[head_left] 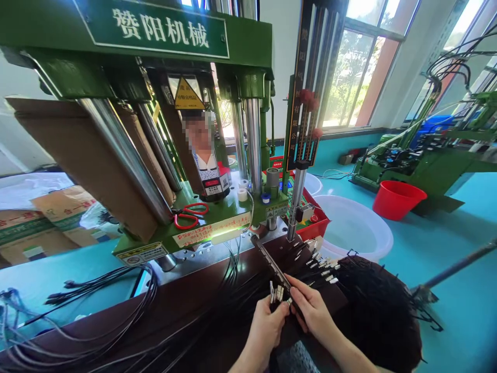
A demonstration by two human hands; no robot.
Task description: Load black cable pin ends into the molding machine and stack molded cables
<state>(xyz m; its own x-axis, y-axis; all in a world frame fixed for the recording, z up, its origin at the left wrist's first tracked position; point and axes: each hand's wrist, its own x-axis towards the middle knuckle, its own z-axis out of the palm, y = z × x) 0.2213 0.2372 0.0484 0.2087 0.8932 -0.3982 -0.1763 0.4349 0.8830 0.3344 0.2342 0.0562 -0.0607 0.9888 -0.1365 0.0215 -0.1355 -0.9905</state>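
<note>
Below the green press, both hands meet over the dark table. My left hand (267, 322) is closed round several cables with metal connectors (278, 293), whose tips stick up above its fingers. Just to the right, my right hand (308, 303) grips the near end of a long dark slotted bar (272, 263). The bar slants up and left toward the press. The fingertips of the two hands nearly touch beside the bar. More silver-tipped black cables (324, 267) lie on the table to the right of the bar.
Red-handled scissors (191, 216) rest on the press bed (229, 207). Black cables (155, 336) run across the left of the table (186, 295). A white tub (349, 225), a red bucket (398, 199) and a bundle of black cables (373, 311) are at the right.
</note>
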